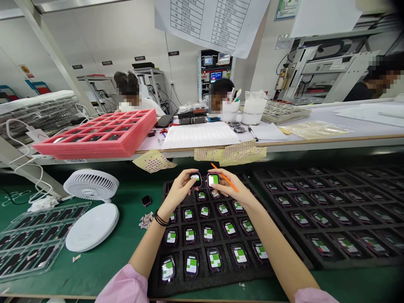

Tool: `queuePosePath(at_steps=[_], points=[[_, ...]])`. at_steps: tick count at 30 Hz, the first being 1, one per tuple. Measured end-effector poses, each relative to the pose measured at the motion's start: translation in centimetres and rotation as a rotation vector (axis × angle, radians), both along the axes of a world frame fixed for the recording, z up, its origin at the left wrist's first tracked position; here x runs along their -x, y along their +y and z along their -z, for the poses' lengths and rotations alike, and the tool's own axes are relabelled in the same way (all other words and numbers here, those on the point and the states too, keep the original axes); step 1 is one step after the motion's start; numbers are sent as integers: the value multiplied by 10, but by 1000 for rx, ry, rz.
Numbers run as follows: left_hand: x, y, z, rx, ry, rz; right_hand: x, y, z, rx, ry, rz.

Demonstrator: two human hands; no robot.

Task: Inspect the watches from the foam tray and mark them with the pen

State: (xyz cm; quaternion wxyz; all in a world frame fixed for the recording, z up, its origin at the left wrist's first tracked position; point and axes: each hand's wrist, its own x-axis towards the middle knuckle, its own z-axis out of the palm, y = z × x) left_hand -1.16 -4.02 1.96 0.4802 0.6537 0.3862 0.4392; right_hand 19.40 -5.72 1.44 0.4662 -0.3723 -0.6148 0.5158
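The left hand (pixel 178 189) pinches a black watch (pixel 195 179) by its edges, green label showing. The right hand (pixel 229 189) clasps a second watch (pixel 213 180) with a slim orange pen (pixel 232 184) held across its fingers. Both hover over a black foam tray (pixel 157 287), its square pockets full of similar watches. A white fan (pixel 91 185) and a clear plastic tray (pixel 41 240) lie left; a red foam tray (pixel 139 126) sits on the shelf beyond.

An electronics factory line with foam device trays (pixel 303 235).
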Motion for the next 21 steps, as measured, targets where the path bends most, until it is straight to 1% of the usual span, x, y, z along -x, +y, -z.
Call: queuePosePath(at_steps=[4, 6, 8, 11, 13, 17, 21], points=[[0, 0, -2, -5, 5, -70, 0, 1, 1, -3, 3, -44], [0, -1, -4, 0, 1, -99, 1, 0, 0, 1, 6, -33], [0, -2, -5, 6, 0, -101, 2, 0, -1, 6, 7, 6], [0, -2, -6, 10, 2, -72, 3, 0, -1, 3, 14, 91], [0, -2, -5, 16, -2, -29, 3, 1, -1, -3, 22, 135], [0, -1, -1, 29, -27, 62, 4, 2, -2, 17, 47, 174], [-1, -1, 3, -6, -3, 78, 6, 1, -5, 69, 66, 234]])
